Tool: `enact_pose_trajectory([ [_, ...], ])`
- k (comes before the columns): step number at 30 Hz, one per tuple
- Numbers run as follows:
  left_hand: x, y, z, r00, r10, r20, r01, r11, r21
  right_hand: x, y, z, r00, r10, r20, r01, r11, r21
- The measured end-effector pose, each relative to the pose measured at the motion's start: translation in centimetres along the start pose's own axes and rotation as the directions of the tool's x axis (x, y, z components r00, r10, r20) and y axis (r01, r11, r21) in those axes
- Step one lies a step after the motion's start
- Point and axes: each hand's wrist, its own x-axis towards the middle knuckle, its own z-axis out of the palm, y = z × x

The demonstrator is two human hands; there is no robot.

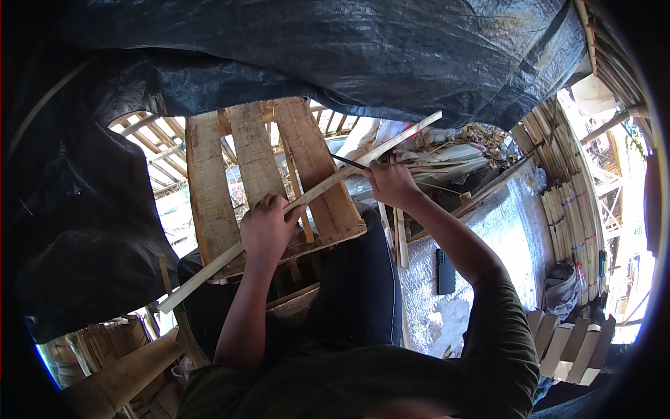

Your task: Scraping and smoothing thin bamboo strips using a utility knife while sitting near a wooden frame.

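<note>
A long pale strip of wood or bamboo (322, 187) lies slantwise across a slatted wooden bench (209, 181) in front of me, its far end up to the right. My left hand (265, 230) is closed around the strip near its middle. Farther along, my right hand (392, 184) is closed on what looks like a knife with a narrow dark blade (347, 163). The blade points left and sits close against the strip; whether its edge touches the wood I cannot tell. The knife's handle is hidden in my fingers.
Dark plastic sheeting (335, 56) hangs ahead and on the left. At the right, a phone (445, 272) lies on a silvery sheet (499, 230), with bundled strips (569, 220) beyond it. A pile of offcuts (447, 160) lies behind my right hand.
</note>
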Motion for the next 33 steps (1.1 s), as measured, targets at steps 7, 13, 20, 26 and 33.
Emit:
enact_pose_trajectory([
  [7, -0.2, -0.2, 0.1, 0.999, -0.042, 0.027, 0.043, 0.999, -0.018, 1.1, -1.7, 1.0, 0.971, 0.136, 0.198, -0.149, 0.987, 0.052],
  [13, 0.4, 0.7, -0.3, 0.999, -0.034, 0.031, 0.035, 0.999, -0.018, 0.1, 2.2, 2.0, 0.990, 0.073, 0.119, -0.078, 0.996, 0.039],
  [20, 0.3, 0.4, -0.3, 0.998, -0.061, 0.024, 0.062, 0.998, -0.026, 0.6, -0.5, -0.7, 0.948, 0.123, 0.293, -0.107, 0.992, -0.069],
  [26, -0.2, 0.0, 0.1, 1.000, -0.022, 0.011, 0.022, 1.000, 0.004, 0.7, -5.7, -1.0, 0.943, 0.065, 0.326, -0.039, 0.995, -0.087],
  [33, 0.4, -0.4, 0.4, 0.993, -0.091, 0.074, 0.097, 0.992, -0.078, 1.3, -5.1, 0.3, 0.992, 0.050, 0.117, -0.056, 0.997, 0.049],
])
